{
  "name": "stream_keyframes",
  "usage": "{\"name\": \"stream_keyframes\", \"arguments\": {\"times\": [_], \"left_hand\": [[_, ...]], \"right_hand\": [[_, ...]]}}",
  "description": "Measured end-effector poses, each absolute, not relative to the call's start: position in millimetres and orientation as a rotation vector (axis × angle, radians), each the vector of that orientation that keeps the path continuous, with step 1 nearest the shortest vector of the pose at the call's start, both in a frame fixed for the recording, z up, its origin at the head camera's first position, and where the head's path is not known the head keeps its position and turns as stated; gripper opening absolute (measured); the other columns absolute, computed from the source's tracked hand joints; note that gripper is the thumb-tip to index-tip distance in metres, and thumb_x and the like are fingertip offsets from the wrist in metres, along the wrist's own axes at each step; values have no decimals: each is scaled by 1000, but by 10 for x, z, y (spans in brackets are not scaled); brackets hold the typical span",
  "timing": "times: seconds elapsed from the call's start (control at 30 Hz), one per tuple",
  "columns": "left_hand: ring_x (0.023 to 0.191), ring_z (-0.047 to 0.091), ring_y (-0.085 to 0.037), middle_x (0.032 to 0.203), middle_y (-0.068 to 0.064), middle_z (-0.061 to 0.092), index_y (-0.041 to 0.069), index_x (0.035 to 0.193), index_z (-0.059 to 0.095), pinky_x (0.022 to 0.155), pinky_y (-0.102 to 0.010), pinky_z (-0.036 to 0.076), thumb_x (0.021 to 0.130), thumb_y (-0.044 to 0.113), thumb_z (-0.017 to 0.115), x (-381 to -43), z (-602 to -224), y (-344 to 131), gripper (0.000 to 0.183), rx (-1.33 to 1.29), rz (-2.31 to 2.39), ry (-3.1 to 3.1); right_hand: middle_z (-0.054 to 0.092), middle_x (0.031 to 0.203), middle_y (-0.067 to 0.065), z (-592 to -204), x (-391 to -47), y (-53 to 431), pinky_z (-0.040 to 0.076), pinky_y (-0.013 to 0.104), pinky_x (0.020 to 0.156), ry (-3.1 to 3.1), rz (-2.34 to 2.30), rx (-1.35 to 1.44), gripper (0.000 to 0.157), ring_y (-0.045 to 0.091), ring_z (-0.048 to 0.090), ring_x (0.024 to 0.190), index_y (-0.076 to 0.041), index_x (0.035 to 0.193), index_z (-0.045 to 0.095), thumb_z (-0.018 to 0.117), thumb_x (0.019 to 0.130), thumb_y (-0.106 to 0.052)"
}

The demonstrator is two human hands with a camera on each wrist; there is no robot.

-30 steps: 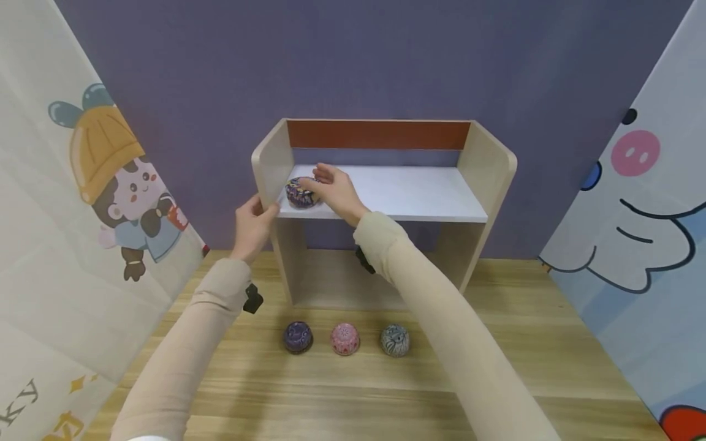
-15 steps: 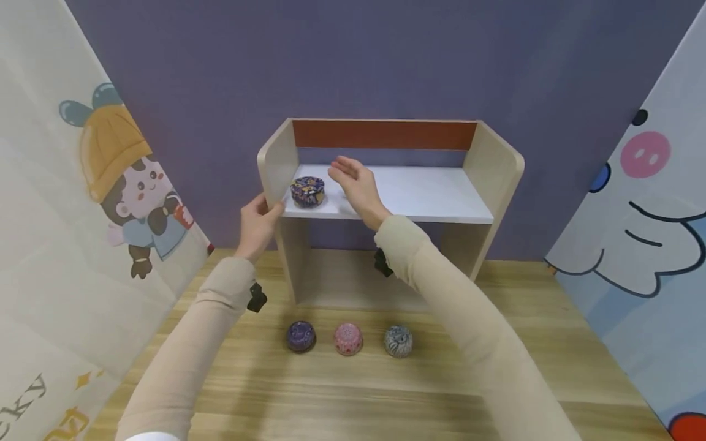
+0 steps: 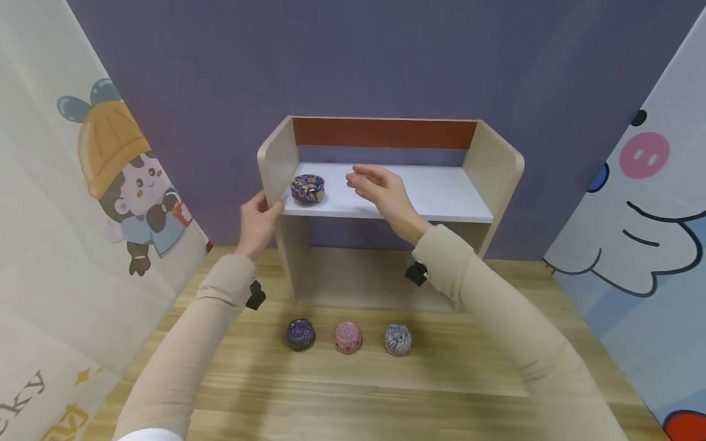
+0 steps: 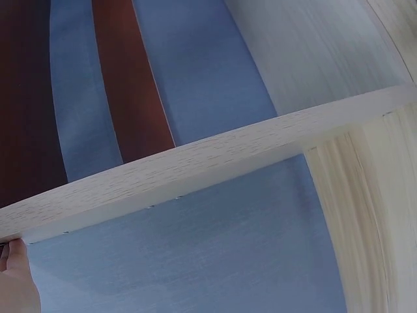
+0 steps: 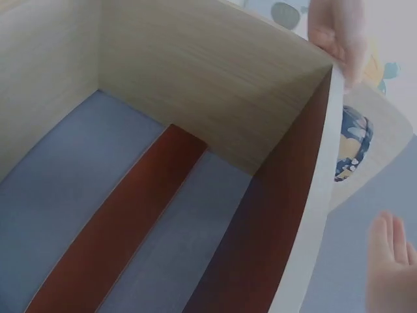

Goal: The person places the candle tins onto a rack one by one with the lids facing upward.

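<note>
A round patterned tin [image 3: 307, 189], dark blue with yellow, sits at the left end of the white upper board [image 3: 441, 190] of a small wooden shelf unit. My left hand [image 3: 257, 225] holds the front edge of the unit's left side panel [image 3: 277, 160], thumb at the edge by the board. Over the middle of the board is my right hand [image 3: 388, 195], fingers extended and holding nothing, to the right of the tin. In the right wrist view, the tin [image 5: 354, 143] is partly hidden by the board's edge, between both hands.
On the wooden table [image 3: 353, 404], in front of the unit, a purple tin [image 3: 300, 334], a pink tin [image 3: 347, 337] and a grey-white tin [image 3: 398, 339] stand in a row. Below the upper board is a lower compartment [image 3: 358, 275]. A blue-grey wall [image 3: 380, 55] rises behind.
My right hand has let go of the blue-and-yellow tin and moved away to the right; the tin stays on the board. My left hand keeps its hold on the side panel.
</note>
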State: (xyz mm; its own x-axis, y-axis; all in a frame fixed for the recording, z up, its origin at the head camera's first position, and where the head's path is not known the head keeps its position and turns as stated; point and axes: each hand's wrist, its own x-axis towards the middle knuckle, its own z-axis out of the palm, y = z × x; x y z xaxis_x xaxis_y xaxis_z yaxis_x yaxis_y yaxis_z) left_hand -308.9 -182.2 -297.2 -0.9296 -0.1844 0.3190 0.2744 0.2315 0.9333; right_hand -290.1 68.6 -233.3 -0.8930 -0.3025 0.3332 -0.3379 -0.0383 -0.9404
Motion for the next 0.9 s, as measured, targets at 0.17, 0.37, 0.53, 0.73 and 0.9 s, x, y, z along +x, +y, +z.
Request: {"name": "stream_keyframes", "arguments": {"times": [0.17,0.37,0.53,0.73,0.9], "left_hand": [[113,54,-26,130,-17,53,7,134,45,98,-34,45,88,14,54,-3081,-2943,-1812,47,-97,-1724,-2151],[113,54,-25,131,-16,52,7,134,45,98,-33,45,89,14,53,-3082,-2942,-1814,47,-93,-1721,-2161],[112,54,-25,130,-17,53,7,134,45,97,-33,46,89,14,53,-3089,-2939,-1817,46,-94,-1720,-2153],[114,53,-25,131,-17,52,7,134,45,99,-34,44,89,15,54,-3090,-2940,-1829,47,-92,-1728,-2144],[113,54,-25,130,-17,53,7,133,46,98,-35,45,88,15,54,-3092,-2966,-1838,46,-77,-1715,-2150]], "right_hand": [[55,127,17,-2434,-2796,863,44,28,100,-2305,1986,806,41,23,53,115,0,130,47,53,92,-16],[56,127,11,-2623,-2675,1026,39,36,105,-2492,1859,859,42,22,52,117,-6,131,48,53,92,-22],[57,126,12,-2782,-2627,1108,41,40,102,-2587,1751,899,40,25,52,117,-7,128,50,55,92,-22],[59,122,12,-2943,-2603,1219,48,36,95,-2641,1590,923,39,24,56,112,-6,126,52,56,91,-21],[60,121,9,-3113,-2596,1313,49,35,93,-2728,1470,926,39,22,57,110,-9,125,53,58,90,-23]]}}
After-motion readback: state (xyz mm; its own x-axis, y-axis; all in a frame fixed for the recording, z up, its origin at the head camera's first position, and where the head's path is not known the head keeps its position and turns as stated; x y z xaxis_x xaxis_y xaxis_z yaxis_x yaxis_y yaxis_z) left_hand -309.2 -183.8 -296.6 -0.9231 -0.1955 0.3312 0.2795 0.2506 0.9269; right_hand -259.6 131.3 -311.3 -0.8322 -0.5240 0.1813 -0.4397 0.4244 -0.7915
